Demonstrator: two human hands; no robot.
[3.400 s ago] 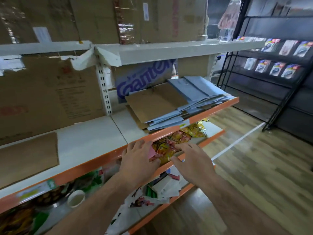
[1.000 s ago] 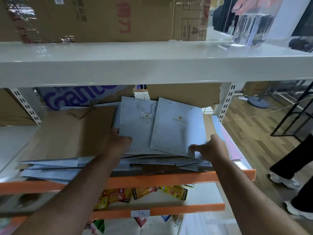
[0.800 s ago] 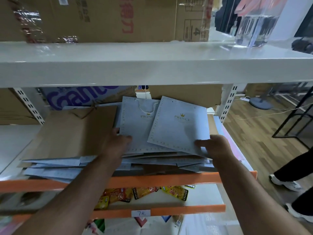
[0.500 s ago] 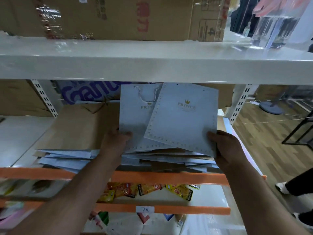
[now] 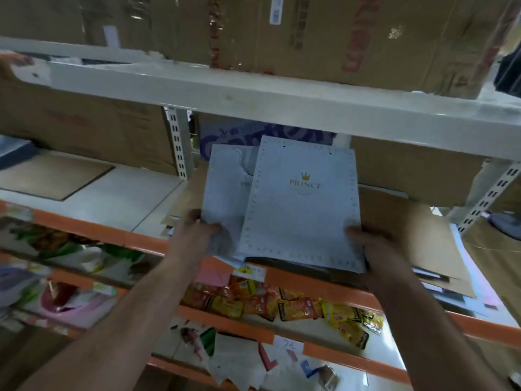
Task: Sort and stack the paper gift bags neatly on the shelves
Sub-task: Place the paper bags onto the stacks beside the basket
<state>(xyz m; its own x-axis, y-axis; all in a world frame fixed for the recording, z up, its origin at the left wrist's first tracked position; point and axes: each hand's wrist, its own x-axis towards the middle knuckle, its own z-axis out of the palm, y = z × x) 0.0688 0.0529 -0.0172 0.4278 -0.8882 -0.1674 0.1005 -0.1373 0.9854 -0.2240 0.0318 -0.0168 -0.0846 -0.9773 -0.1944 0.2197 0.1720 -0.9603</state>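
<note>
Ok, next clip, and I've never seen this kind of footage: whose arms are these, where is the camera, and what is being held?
There is no machine here. The camera sits on a person's head and looks forward and down, so the two bare arms coming in from the bottom are the wearer's own.

The left hand and right hand together hold a small bundle of flat pale blue gift bags. The front one reads PRINCE under a gold crown; a second sits behind it, offset to the left.

Below the bundle runs an orange-edged shelf carrying brown paper bags to the right. The shelf underneath has yellow and orange snack packets. Cardboard boxes stand on the white shelf above.
</note>
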